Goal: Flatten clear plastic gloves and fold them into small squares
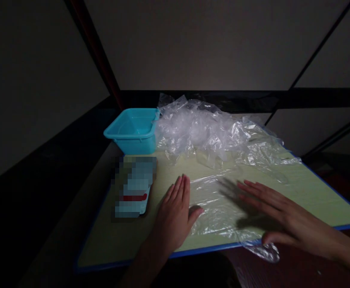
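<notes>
A clear plastic bag (213, 204) lies spread on the pale table, with one end hanging over the front edge. My left hand (175, 214) rests flat at the bag's left side, fingers stretched forward and thumb out over the film. Above the bag's right part hovers my right hand (278, 212), its fingers extended and its shadow falling on the plastic. Neither hand grips anything. Behind them sits a crumpled heap of clear plastic bags (199, 128), trailing off to the right.
A turquoise plastic basin (133, 138) stands at the back left, touching the heap. In front of it lies a phone-shaped object (137, 188), largely blurred out. The table (321, 204) has a blue edge, and wall panels rise close behind it.
</notes>
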A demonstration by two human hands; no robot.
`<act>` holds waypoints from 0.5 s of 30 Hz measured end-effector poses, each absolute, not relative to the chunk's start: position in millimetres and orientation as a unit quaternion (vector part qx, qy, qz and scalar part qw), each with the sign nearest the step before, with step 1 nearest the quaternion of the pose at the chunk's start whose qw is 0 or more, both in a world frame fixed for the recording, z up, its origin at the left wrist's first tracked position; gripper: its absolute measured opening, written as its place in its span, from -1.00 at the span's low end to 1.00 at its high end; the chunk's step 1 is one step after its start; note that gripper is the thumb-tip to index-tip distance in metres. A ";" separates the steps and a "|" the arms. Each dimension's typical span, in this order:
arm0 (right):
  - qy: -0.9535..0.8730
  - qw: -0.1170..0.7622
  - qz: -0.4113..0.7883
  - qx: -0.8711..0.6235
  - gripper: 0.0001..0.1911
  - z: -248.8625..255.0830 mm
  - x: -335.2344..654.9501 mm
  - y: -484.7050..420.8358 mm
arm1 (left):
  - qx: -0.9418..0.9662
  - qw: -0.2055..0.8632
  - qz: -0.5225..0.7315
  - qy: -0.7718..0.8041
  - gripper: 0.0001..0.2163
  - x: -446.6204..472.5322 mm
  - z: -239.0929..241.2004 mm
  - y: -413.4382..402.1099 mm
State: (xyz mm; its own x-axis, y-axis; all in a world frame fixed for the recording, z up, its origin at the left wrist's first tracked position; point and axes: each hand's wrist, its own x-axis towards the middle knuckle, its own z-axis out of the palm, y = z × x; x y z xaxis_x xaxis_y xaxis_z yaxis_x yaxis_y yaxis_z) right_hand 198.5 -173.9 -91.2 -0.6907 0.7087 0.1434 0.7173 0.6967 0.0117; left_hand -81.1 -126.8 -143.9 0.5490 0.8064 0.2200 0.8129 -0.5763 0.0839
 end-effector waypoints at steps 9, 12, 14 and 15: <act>-0.948 0.089 -0.102 -0.287 -0.64 -101.3 195.6 -213.9 | -0.926 -0.067 -0.175 -0.327 -0.42 -89.9 -118.7 -134.8; -0.941 0.096 -0.031 -0.323 -0.61 -93.0 190.9 -211.3 | -0.936 -0.109 -0.180 -0.283 -0.48 -90.7 -116.6 -146.0; -0.934 0.124 0.008 -0.335 -0.64 -85.3 187.6 -203.8 | -0.932 -0.130 -0.191 -0.279 -0.53 -91.4 -119.2 -151.0; -0.931 0.139 0.019 -0.337 -0.65 -82.1 185.9 -198.3 | -0.929 -0.141 -0.196 -0.280 -0.54 -91.9 -121.1 -152.5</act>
